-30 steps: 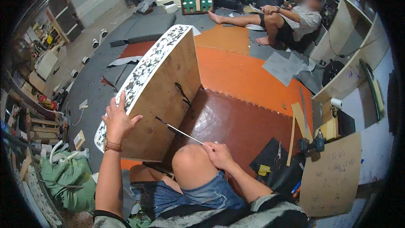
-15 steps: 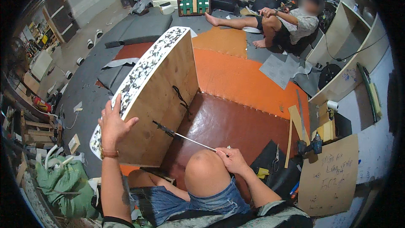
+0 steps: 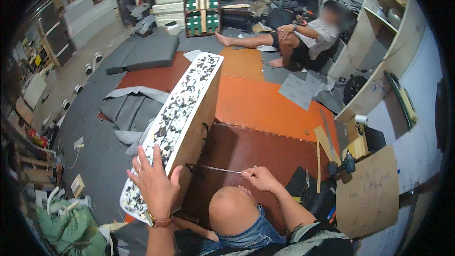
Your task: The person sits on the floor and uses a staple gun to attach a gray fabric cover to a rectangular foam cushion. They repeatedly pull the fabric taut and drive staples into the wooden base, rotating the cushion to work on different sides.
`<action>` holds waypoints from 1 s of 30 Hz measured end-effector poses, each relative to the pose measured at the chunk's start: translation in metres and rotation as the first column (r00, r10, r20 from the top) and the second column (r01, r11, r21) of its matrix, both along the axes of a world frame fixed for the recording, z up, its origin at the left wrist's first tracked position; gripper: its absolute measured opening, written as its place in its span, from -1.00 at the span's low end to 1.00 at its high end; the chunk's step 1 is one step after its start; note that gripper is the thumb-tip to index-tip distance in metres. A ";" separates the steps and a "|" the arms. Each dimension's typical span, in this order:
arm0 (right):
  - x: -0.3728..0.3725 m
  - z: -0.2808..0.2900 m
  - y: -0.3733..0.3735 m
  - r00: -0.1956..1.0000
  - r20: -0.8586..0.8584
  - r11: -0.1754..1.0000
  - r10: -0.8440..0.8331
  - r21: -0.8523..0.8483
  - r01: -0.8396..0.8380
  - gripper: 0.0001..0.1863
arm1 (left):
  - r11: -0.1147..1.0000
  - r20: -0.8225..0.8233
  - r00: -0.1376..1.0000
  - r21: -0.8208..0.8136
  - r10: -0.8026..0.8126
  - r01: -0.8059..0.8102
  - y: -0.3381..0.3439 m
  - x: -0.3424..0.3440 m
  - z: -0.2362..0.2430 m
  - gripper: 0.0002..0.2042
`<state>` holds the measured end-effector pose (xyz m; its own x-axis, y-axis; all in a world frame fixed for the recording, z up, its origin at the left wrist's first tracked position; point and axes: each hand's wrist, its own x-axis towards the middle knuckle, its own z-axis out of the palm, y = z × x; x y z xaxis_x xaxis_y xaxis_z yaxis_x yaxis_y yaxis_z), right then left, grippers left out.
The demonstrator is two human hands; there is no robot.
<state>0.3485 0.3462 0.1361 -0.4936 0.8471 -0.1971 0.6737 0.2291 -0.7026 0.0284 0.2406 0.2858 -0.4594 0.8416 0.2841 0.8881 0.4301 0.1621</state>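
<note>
A plywood panel faced with black-and-white speckled foam [image 3: 182, 99] stands on its edge in front of me, slanting away, its white rim upward. Against the near part of the foam lies my left hand [image 3: 156, 180], fingers spread. Two black straps [image 3: 192, 167] stick out of the panel's wooden side. My right hand [image 3: 259, 179], beside my raised knee, is closed around the near end of a thin metal rod [image 3: 220, 169]. The rod's far end reaches the nearer strap; whether it passes through the strap cannot be told. Any handle is hidden in my fingers.
Brown and orange sheets [image 3: 256, 109] cover the floor ahead. At right lie scissors [image 3: 306, 180], wooden strips [image 3: 318, 161], a cordless drill [image 3: 348, 162] and a cardboard sheet [image 3: 369, 194]. Grey cushions [image 3: 147, 50] lie far left. Another person [image 3: 303, 38] sits by the shelves.
The panel has tipped upright and to the right, showing more foam and less wood. My left hand moved right with it. My right hand still holds the rod, now more level.
</note>
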 end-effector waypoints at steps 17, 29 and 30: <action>0.282 -0.166 -0.101 0.105 0.377 -0.063 -0.920 -0.407 0.911 -0.31 | 0.997 0.066 0.997 0.062 0.047 -0.051 0.002 -0.012 -0.015 -0.08; 0.178 0.054 0.090 0.710 -0.278 0.704 -0.647 0.139 0.697 -0.38 | 0.961 0.177 0.959 0.208 -0.222 0.184 -0.061 0.024 0.004 -0.33; 0.171 0.074 0.092 0.742 -0.292 0.713 -0.603 0.219 0.666 -0.23 | 0.960 0.214 0.949 0.205 -0.232 0.189 -0.074 0.036 0.003 -0.32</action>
<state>0.5195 0.4386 0.2097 0.1823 0.9723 0.1460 0.5990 0.0079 -0.8007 0.0644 0.1668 0.2889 -0.3489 0.8713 0.3452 0.8827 0.1818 0.4333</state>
